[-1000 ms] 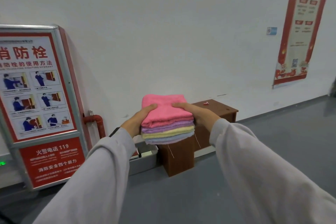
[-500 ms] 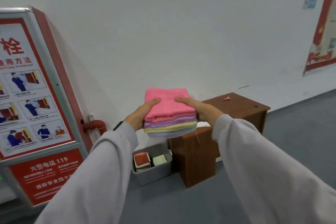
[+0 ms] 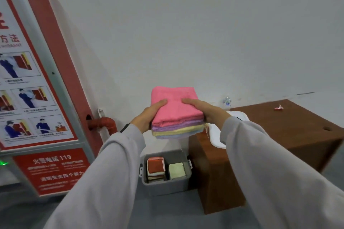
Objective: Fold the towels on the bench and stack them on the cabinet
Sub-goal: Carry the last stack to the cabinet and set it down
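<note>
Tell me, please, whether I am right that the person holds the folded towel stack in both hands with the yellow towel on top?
Not quite. The head view shows the pink towel on top; the yellow towel lies lower in the stack. The left hand and right hand do both hold the stack.

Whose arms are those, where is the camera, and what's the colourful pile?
No machine here. The camera sits on a person's head, so you see their own arms. The left hand and right hand grip a stack of folded towels, pink on top. Ahead stands a brown wooden cabinet with a white thing on it. A grey box of folded cloths sits on the floor beside it. The red board at left is a fire safety sign.
</note>
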